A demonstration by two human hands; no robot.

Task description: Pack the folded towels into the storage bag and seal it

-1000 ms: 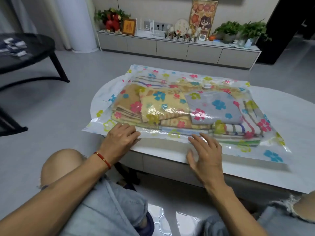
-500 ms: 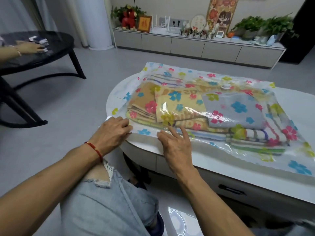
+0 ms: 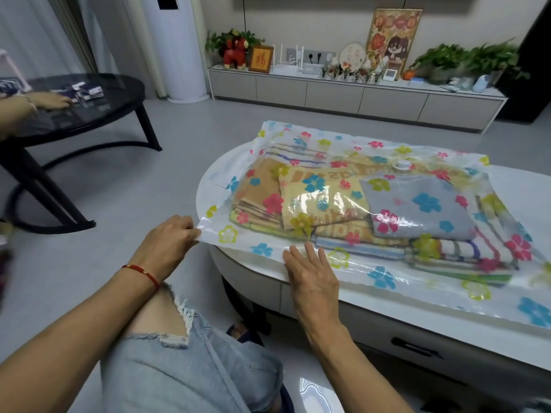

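The storage bag, with folded towels inside, is laid flat on the white table. Its near-left corner is pinched by the left hand. The right hand is pressed flat, fingers straight, on the bag's near edge.

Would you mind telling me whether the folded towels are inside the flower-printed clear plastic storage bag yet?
Inside: the folded towels lie under the flower-printed clear plastic storage bag film.

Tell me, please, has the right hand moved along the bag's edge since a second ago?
Yes. The right hand slid left along the bag, from below the grey towel to below the yellow towel, nearer the left hand.
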